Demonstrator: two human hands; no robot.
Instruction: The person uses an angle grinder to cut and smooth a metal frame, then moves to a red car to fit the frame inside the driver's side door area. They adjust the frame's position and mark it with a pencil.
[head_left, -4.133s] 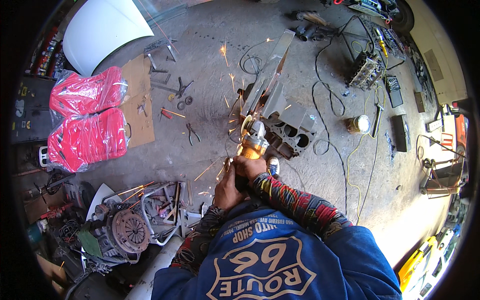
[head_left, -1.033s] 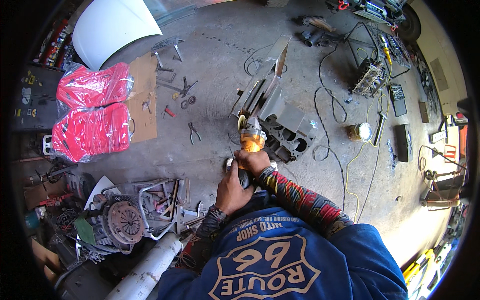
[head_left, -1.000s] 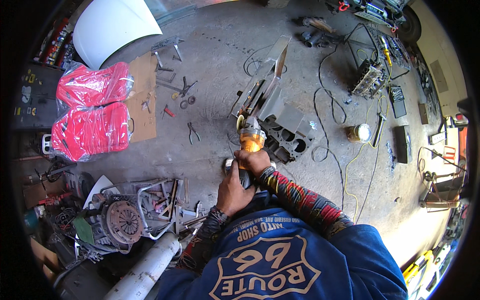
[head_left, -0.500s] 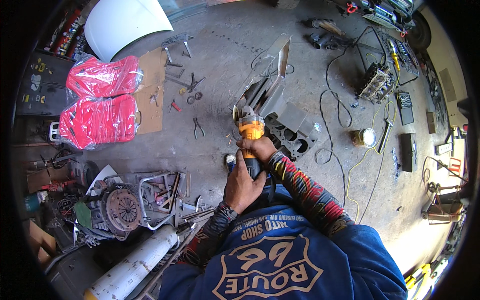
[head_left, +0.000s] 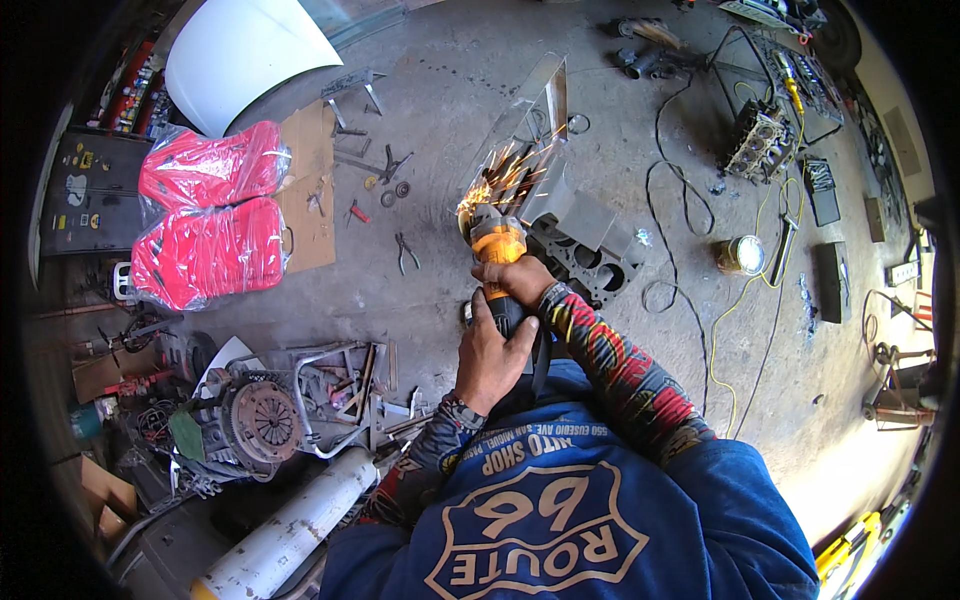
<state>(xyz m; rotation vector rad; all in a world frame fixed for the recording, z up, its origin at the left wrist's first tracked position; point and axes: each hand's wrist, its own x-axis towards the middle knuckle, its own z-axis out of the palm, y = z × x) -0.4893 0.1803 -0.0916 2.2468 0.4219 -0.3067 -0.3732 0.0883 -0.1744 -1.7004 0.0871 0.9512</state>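
Both hands grip a yellow and black angle grinder (head_left: 499, 240). My right hand (head_left: 519, 279) is wrapped round its yellow body, just behind the grey head. Below it, my left hand (head_left: 489, 358) closes round the black rear part. The grinder's disc meets a metal workpiece (head_left: 551, 120) of angled bars and plates in front of me, and orange sparks (head_left: 512, 178) spray up and to the right over it. The workpiece rests against a grey engine block (head_left: 590, 272) with round bores. The exact contact point is hidden by sparks and the grinder's head.
Pliers (head_left: 407, 254) lie on the floor at the left, near red plastic-wrapped seats (head_left: 215, 250). A clutch disc (head_left: 265, 420) and a white gas cylinder (head_left: 290, 530) are at lower left. A black cable (head_left: 655, 190), a yellow cord (head_left: 716, 350) and a can (head_left: 741, 255) lie right.
A few faint sparks have grown into a bright spray from the grinder's disc. Both hands keep their hold on the grinder. The view has shifted slightly.
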